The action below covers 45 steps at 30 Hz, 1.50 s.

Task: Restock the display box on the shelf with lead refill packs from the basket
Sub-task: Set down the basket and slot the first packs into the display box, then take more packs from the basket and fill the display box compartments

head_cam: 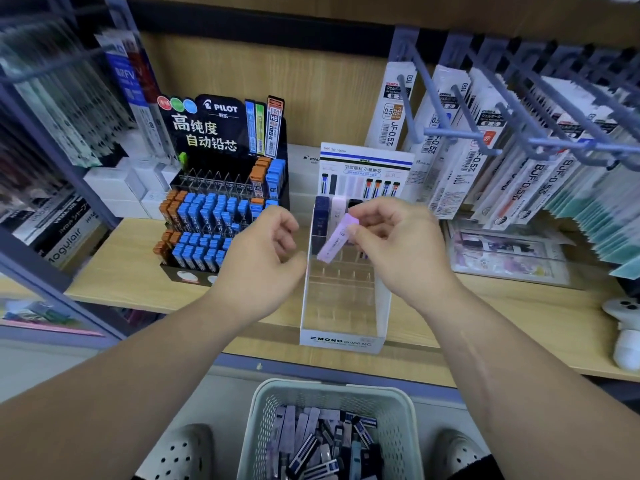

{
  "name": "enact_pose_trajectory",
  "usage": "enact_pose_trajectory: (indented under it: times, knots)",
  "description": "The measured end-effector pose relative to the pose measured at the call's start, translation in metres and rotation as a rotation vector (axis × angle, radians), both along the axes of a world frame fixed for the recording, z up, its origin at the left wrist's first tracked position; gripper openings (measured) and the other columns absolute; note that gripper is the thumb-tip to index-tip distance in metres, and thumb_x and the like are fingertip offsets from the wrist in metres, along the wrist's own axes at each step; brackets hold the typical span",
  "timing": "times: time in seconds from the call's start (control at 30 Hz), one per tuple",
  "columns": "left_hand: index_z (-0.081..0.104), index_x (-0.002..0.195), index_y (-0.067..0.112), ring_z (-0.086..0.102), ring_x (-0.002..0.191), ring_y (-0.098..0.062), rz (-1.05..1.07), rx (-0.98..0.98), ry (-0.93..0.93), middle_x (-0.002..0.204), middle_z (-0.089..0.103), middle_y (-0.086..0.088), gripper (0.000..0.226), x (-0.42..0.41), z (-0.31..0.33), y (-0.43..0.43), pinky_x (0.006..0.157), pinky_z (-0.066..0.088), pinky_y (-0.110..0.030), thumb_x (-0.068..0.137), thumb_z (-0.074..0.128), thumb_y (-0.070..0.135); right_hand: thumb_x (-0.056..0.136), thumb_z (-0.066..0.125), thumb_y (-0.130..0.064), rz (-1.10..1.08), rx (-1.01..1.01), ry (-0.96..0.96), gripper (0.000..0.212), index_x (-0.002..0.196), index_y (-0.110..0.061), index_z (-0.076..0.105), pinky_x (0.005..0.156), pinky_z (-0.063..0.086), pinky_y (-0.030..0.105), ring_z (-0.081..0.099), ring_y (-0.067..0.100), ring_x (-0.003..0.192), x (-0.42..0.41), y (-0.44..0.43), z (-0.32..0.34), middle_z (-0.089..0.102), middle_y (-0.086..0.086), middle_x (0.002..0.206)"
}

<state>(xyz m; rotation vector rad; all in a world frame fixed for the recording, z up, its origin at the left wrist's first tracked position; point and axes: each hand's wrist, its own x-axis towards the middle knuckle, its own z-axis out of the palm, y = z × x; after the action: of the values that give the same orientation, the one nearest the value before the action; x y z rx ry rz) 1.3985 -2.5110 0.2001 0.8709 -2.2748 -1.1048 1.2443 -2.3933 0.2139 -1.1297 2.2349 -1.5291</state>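
A white MONO display box stands on the wooden shelf, its clear slots mostly bare; a dark blue pack and two others sit in its back row. My right hand pinches a pale purple lead refill pack, tilted over the box's back rows. My left hand hovers just left of the box with loosely curled fingers and holds nothing. Below the shelf, a pale green basket holds several refill packs in blue, purple and black.
A black Pilot display full of blue and orange lead cases stands left of the box. Hooks with hanging pen refills jut out at the upper right. A flat packet lies right of the box. My two shoes flank the basket.
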Motion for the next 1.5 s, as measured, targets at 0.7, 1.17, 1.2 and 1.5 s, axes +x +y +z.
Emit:
enact_pose_trajectory:
  times: [0.7,1.17,1.2,1.5]
  knots:
    - [0.069,0.105,0.021,0.072,0.062,-0.012,-0.038,0.325,-0.153,0.085,0.073,0.005,0.013,-0.009,-0.019,-0.006,0.065,0.062,-0.045,0.097,0.059,0.024,0.083,0.078,-0.013,0.098,0.093,0.44,0.005,0.086,-0.017,0.076,0.069,0.056,0.036,0.063,0.011,0.073,0.007,-0.022,-0.025,0.066,-0.007,0.082]
    - [0.067,0.102,0.018,0.07,0.059,-0.016,0.049,0.379,-0.1,0.09,0.071,0.001,0.01,-0.023,-0.022,-0.007,0.059,0.061,-0.033,0.095,0.062,0.024,0.089,0.068,-0.014,0.055,0.073,0.556,0.012,0.098,-0.015,0.075,0.074,0.053,0.035,0.063,0.017,0.079,0.002,-0.01,-0.023,0.066,-0.001,0.091]
    - [0.067,0.102,0.017,0.071,0.059,-0.018,0.055,0.385,-0.093,0.091,0.07,0.0,0.01,-0.026,-0.021,-0.007,0.058,0.061,-0.032,0.095,0.063,0.024,0.089,0.068,-0.015,0.038,0.071,0.564,0.011,0.097,-0.016,0.075,0.074,0.052,0.032,0.062,0.015,0.077,-0.001,-0.005,-0.02,0.066,-0.002,0.089]
    - [0.063,0.072,0.02,0.061,0.059,-0.015,-0.027,-0.285,-0.203,0.056,0.061,0.003,0.027,-0.007,-0.004,-0.001,0.062,0.055,-0.035,0.091,0.063,0.04,0.095,0.064,-0.022,0.074,0.137,0.184,0.017,0.081,-0.032,0.065,0.062,0.048,0.023,0.064,0.014,0.063,0.031,0.068,-0.013,0.063,-0.01,0.065]
